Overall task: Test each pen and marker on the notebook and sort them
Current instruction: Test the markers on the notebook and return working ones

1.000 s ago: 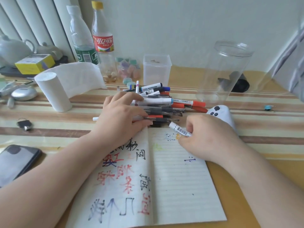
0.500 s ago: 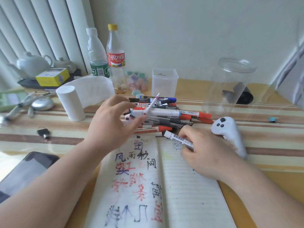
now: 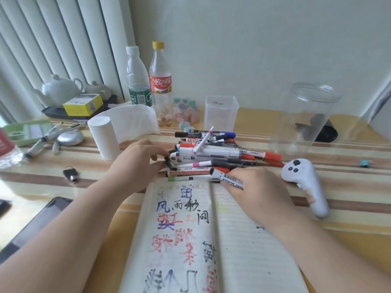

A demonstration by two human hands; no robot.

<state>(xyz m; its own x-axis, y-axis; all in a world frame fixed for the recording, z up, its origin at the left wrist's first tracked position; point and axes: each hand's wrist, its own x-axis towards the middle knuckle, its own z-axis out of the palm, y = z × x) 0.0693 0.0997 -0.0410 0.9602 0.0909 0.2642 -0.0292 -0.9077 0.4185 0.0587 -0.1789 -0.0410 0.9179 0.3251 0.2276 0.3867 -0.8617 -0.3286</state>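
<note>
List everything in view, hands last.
notebook: 1, white lined, open at front centre
pen and marker pile: 1, mixed colours, behind notebook
whiteboard marker: 1, white barrel, in right hand
tissue roll: 1, white, left of pile
water bottle: 1, green label, back
cola bottle: 1, red label, beside it
jar: 1, clear, back right
square container: 1, clear, behind pile
controller: 1, white, right of notebook
large teapot: 1, white, back left
box: 1, yellow, by teapot
phone: 1, dark, front left
left hand: fingers at pile's left end, grip unclear
right hand: holds whiteboard marker
</note>
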